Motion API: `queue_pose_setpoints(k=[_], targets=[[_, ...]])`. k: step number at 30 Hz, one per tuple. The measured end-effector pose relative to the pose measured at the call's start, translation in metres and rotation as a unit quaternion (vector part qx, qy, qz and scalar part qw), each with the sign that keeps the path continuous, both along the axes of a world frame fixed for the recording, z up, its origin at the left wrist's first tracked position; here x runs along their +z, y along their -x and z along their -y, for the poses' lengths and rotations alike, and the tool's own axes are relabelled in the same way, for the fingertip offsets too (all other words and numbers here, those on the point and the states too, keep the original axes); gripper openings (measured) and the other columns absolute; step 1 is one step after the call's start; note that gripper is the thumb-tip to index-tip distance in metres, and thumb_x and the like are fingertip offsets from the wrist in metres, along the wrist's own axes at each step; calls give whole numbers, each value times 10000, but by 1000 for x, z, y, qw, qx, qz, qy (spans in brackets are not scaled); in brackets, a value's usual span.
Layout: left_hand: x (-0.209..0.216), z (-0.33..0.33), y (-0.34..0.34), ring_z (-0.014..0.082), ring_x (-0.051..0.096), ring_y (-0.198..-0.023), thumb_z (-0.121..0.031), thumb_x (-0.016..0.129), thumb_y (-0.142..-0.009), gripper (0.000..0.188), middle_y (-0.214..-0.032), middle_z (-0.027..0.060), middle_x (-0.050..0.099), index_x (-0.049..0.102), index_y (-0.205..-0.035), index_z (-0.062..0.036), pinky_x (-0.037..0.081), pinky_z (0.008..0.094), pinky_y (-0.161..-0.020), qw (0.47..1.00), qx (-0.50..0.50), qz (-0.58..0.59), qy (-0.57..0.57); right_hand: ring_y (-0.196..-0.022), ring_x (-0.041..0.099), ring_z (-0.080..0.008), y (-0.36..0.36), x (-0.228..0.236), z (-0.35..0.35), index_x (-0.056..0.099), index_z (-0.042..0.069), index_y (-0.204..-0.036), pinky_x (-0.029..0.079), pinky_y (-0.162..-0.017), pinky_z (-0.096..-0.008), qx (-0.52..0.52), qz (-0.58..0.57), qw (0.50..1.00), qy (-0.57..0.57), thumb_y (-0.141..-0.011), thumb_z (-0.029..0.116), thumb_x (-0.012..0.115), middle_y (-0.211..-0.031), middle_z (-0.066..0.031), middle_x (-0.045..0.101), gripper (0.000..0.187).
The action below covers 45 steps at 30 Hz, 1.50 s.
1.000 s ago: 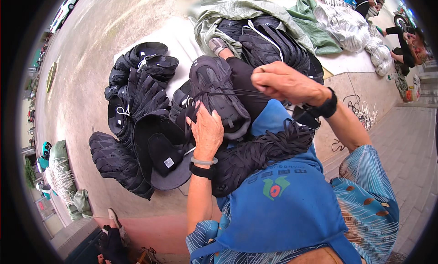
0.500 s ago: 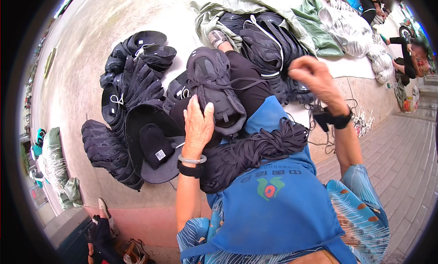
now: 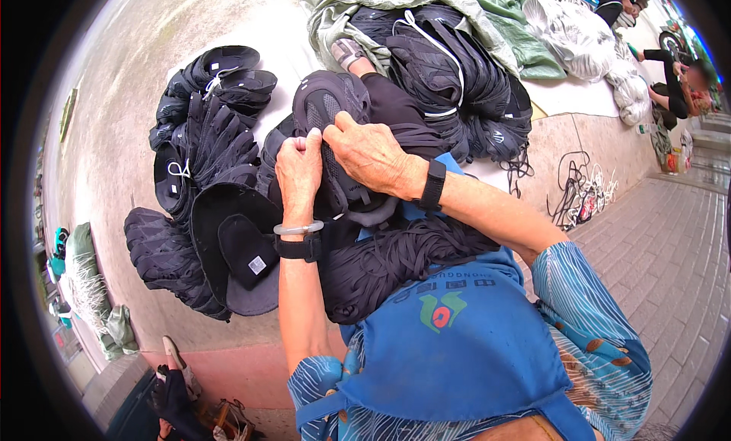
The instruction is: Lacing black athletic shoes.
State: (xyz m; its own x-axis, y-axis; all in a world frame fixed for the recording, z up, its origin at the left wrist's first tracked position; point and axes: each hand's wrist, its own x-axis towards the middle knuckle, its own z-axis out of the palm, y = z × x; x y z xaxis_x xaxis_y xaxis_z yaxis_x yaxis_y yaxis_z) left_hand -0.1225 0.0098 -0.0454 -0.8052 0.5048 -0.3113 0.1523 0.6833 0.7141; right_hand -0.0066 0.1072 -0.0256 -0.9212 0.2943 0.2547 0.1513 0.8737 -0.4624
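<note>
I see both hands on a black shoe upper (image 3: 335,148) held over the lap. Left hand (image 3: 299,165) is curled into a loose fist, fingers closed on the upper's left edge, thumb up top. Right hand (image 3: 371,153) lies across the upper from the right, fingers bent down and pinching the mesh just beside the left thumb; the two hands touch. Left wrist has a clear bangle (image 3: 298,228) and a black strap (image 3: 298,248) below it. Right wrist has a black band (image 3: 433,185).

The upper sits toe away from me, resting on a bundle of black laces (image 3: 396,262) that drapes over a blue apron (image 3: 449,349). Under the apron, a blue patterned sleeve (image 3: 590,327) shows at right.

Left of the hands, on the concrete ledge (image 3: 114,121), lie stacks of black uppers (image 3: 202,129), tied with white cord, and a dark insole piece (image 3: 244,250) with a small grey tag. Beyond the hands is a bigger heap of black uppers (image 3: 449,75) strapped with white band, lying on green cloth (image 3: 525,37). Loose black cords (image 3: 575,193) lie on the paving at right. Another person (image 3: 681,75) sits far right, near the rim, too small to tell what they do.
</note>
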Motion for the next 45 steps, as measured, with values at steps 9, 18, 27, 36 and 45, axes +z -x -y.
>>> queue_pose_setpoints(k=[9,18,27,36,45], targets=[[2,5,-3,66,491,-494,-240,576,-872,238,-603,6,527,630,-898,-10,376,215,-430,976,87,165,-115,-680,603,-390,-29,18,16,508,-22,-811,472,-598,-457,138,147,961,191,-809,73,551,-680,-209,573,104],[-6,12,0,70,525,-525,-121,588,-880,178,-741,23,566,587,-1003,8,456,209,-439,936,112,221,-249,-716,607,-424,-39,26,14,576,-37,-828,477,-637,-480,173,141,926,306,-835,126,524,-713,-241,604,171],[5,15,10,91,547,-596,-153,615,-885,202,-784,21,556,577,-1017,-5,470,220,-444,913,104,296,-261,-745,607,-406,-42,17,15,548,-18,-848,467,-661,-462,143,174,926,302,-849,126,542,-757,-215,611,145],[0,7,10,91,491,-594,-266,592,-902,211,-722,-7,496,542,-804,-86,394,240,-447,856,144,398,-295,-657,587,-314,-42,25,-5,535,-20,-801,455,-624,-392,188,155,890,385,-847,148,545,-680,-163,573,174],[12,15,-6,64,454,-477,-348,576,-912,307,-617,-13,475,547,-802,-63,382,212,-399,952,118,195,-205,-632,511,-235,-75,76,2,528,-15,-780,413,-612,-374,333,197,783,488,-809,151,562,-655,-114,518,172]])
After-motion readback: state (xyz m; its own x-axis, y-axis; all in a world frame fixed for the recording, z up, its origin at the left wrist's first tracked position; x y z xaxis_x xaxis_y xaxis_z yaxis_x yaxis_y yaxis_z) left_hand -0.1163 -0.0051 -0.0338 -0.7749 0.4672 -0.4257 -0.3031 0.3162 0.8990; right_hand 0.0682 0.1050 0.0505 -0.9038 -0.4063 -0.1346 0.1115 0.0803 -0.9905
